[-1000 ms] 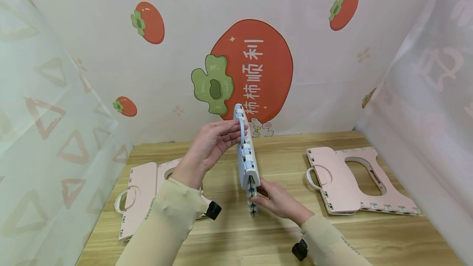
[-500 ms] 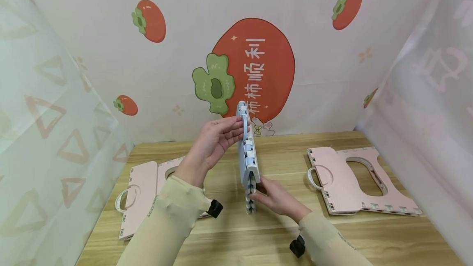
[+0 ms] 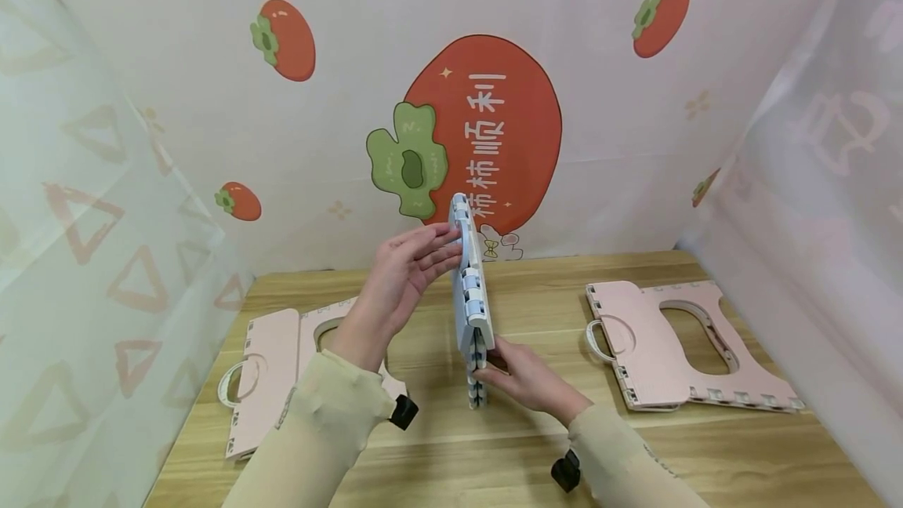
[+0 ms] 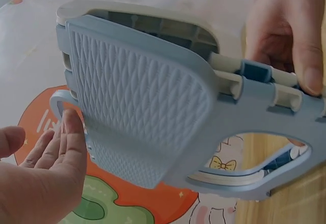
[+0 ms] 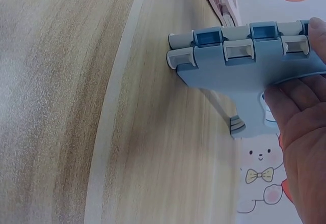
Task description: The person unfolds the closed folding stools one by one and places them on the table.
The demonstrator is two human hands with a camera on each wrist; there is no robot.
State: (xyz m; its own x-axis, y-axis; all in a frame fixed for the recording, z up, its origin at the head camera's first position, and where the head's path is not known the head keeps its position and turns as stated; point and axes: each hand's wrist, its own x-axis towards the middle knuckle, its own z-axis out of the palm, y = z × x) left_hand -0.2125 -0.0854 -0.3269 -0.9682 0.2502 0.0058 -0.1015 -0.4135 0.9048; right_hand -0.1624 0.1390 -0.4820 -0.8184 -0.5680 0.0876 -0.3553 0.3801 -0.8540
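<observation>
A blue-and-white folding stool is held on edge above the middle of the table, its textured panel folded against the leg section. My right hand grips the leg section from the near right side, thumb over the hinged edge and fingers at the cut-out, as the right wrist view shows. At the stool's upper left, my left hand has its fingers extended, fingertips at the small blue carry handle. The left thumb stands apart, touching nothing.
One pink folding stool lies folded on the wooden table at the left, partly behind my left arm. Another pink folding stool lies at the right. A printed curtain encloses the back and sides.
The fingers of my left hand have drawn back slightly to the left from the carry handle. The blue stool and my right hand stay almost in place.
</observation>
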